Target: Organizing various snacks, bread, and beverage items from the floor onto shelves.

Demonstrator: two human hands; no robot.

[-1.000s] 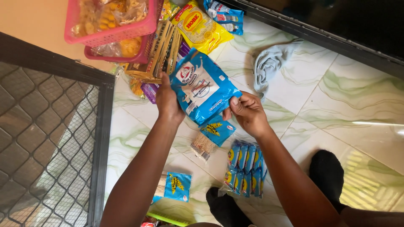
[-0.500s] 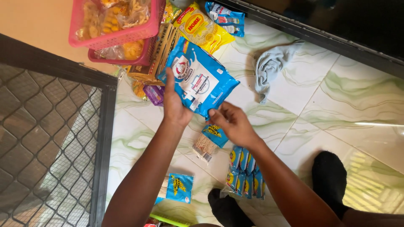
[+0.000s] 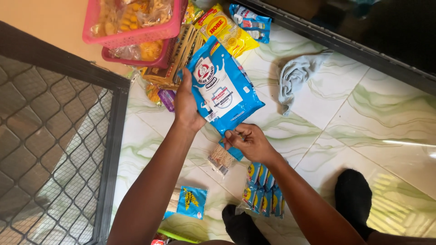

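Glossy tiles (image 3: 318, 118) lay littered with packets. Left hand (image 3: 186, 106) and right hand (image 3: 250, 143) each gripped the blue bag (image 3: 222, 88); its slick film risked slipping onto the noodles (image 3: 221, 159).

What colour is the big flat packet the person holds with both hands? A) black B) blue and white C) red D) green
B: the big flat plastic packet gripped by the left hand and right hand is blue with white panels.
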